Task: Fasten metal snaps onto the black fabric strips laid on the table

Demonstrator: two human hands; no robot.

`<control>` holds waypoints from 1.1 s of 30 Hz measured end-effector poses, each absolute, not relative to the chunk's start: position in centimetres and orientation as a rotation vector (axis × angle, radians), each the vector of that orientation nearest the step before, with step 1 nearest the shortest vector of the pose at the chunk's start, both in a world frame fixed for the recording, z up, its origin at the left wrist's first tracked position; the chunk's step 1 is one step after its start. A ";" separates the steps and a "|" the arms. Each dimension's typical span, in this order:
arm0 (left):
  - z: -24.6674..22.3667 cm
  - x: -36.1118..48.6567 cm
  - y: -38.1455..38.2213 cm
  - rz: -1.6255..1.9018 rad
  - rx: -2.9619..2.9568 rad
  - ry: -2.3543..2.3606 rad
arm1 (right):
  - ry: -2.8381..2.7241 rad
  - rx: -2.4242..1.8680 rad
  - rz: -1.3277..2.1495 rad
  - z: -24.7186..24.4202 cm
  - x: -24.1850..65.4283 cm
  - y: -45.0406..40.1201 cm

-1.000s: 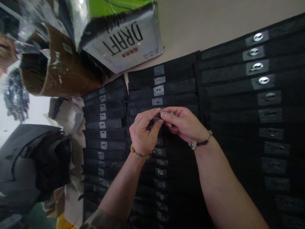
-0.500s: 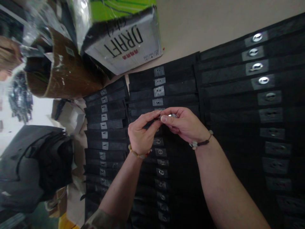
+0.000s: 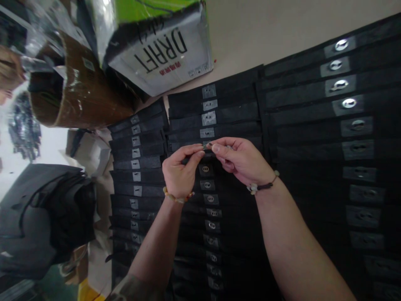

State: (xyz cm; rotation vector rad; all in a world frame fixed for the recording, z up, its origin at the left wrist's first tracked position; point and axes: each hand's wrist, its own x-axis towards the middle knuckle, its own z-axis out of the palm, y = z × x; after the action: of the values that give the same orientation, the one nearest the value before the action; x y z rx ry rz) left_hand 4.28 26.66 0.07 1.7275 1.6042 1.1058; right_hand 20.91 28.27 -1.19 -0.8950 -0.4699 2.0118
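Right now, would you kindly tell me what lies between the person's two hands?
The head view shows a small metal piece with a dark tip, pinched between the left hand and right hand; it is too small to identify.

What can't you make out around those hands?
Head view only:
The small dark piece at the fingertips of the right hand, next to the left hand: too small and blurred to identify.
The black strips under both hands: the hands hide the tabs there.
The green package: cut off by the top edge.
The printed white box: its small print is too small to read.
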 end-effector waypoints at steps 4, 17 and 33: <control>0.0 3.8 26.4 0.661 1.978 1.637 | -0.386 -0.902 1.872 -1.1 21.2 28.5; -0.5 4.2 26.7 0.588 1.930 1.758 | -0.426 -0.936 1.845 -1.1 21.2 28.5; -0.2 4.9 27.1 0.490 2.034 1.794 | -0.418 -0.943 1.824 -0.9 21.1 28.5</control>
State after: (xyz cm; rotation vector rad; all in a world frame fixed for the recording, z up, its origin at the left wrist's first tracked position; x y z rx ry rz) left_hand 4.93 27.14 -0.20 2.0341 1.7945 0.4899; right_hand 21.09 28.46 -0.89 -0.9431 -0.4179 1.8245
